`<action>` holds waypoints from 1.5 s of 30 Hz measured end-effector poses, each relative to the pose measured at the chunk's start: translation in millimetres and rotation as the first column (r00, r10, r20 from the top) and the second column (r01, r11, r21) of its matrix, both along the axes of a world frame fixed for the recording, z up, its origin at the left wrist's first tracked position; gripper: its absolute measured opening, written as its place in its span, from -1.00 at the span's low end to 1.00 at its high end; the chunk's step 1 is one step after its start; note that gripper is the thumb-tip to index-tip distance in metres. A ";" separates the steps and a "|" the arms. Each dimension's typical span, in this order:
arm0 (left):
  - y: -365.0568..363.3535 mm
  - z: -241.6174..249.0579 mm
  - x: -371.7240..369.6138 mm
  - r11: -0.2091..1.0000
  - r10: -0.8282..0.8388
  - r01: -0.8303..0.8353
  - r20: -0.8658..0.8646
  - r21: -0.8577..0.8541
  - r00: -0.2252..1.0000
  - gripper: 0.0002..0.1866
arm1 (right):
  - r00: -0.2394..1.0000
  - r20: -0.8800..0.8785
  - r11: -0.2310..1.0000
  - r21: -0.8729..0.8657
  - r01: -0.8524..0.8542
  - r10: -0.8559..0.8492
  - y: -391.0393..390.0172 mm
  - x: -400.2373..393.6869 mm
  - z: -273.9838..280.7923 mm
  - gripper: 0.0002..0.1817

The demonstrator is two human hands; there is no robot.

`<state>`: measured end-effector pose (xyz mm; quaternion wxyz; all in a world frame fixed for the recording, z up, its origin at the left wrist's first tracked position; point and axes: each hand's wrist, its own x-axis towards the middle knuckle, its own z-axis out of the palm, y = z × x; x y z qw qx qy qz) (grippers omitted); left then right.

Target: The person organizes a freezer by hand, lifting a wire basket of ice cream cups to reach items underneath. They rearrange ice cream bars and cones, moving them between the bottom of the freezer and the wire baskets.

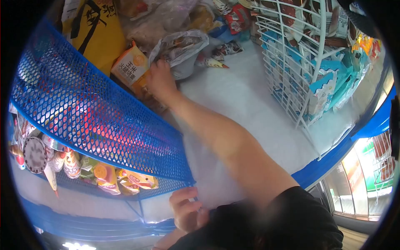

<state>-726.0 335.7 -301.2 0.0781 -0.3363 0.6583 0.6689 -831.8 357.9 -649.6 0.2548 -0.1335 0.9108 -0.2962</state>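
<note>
My right hand reaches into the freezer at the upper left, its fingers closed at the right edge of an orange-and-white package. Its fingertips also meet the rim of a clear plastic bag that has items inside. Near the bottom centre is my left hand, with curled fingers, just below the corner of the blue mesh basket. Something small and pale shows between those fingers, too unclear to name. A large yellow package lies behind the orange-and-white one.
A white wire rack with blue and brown packets stands at the right on the frosty white surface. Cones and yellow packets lie at the lower left, beyond the basket mesh. A dark packet lies near the top centre.
</note>
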 end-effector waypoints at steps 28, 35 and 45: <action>-4.5 -8.3 -33.1 0.983 -0.104 0.087 0.100 0.162 0.989 -0.57 | 0.846 0.358 0.526 0.667 -0.527 0.394 183.0 -38.1 -115.5 -0.56; -6.4 -11.4 -28.5 0.973 -0.098 0.096 -0.004 0.208 0.995 -0.54 | 0.645 0.557 0.321 0.572 -0.755 0.523 187.8 -46.5 -109.4 -0.68; -13.9 -2.7 -32.9 0.949 -0.088 0.096 -0.040 0.301 0.995 -0.57 | 0.924 0.150 0.777 0.598 0.198 -0.352 198.4 -116.4 -2.9 -0.13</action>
